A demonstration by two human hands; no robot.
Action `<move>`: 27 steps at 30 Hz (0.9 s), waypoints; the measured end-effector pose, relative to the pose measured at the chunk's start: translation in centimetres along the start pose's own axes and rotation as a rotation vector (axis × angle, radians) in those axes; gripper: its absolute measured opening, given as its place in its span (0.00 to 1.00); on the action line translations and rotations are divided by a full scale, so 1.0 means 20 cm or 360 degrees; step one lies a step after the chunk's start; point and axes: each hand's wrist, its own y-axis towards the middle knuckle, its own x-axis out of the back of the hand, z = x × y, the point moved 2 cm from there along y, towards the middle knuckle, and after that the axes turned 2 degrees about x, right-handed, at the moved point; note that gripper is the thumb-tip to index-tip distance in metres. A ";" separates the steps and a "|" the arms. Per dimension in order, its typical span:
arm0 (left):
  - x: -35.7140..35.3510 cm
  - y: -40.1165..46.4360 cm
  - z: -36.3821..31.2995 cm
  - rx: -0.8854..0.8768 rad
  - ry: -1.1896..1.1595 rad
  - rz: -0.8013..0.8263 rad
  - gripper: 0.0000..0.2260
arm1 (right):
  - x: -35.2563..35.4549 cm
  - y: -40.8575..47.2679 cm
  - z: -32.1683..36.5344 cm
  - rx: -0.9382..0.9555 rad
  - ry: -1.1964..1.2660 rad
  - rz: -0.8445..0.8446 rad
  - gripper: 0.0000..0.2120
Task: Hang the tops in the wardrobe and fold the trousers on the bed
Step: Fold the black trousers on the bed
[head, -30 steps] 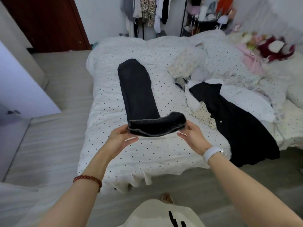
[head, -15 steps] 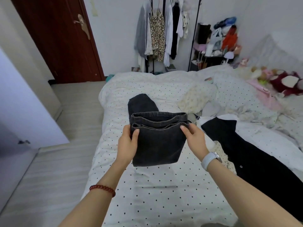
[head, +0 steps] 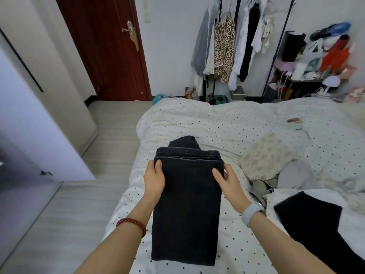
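Polka-dot bedding covers the bed, and the dark trousers lie folded near its left edge, waistband doubled over on top. Left hand pinches the fold's left side, thumb on top; right hand pinches the right side. Beside them lies a black top; more clothes hang on the rack.

Matt, coarse-woven black denim trousers, stitched seams along the folded waistband. Soft white cotton-like bedspread with small black dots, slightly rumpled. Glossy dark red wooden door with a shiny brass-coloured metal handle. Smooth pale grey plastic-looking wristband; polished red beaded bracelet. Thin black metal rack.
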 end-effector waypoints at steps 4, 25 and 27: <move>-0.11 0.28 0.00 0.0108 -0.0076 0.0001 0.10 | 0.00 0.23 -0.09 -0.0174 -0.0167 0.0140 0.08; -0.77 1.66 0.38 0.0009 0.0339 0.0021 0.13 | -0.16 1.79 -0.54 -0.0118 -0.0523 -0.0181 0.09; -0.81 1.74 0.36 -0.0135 0.0356 -0.0180 0.13 | -0.19 1.88 -0.59 -0.0105 -0.0380 -0.0177 0.08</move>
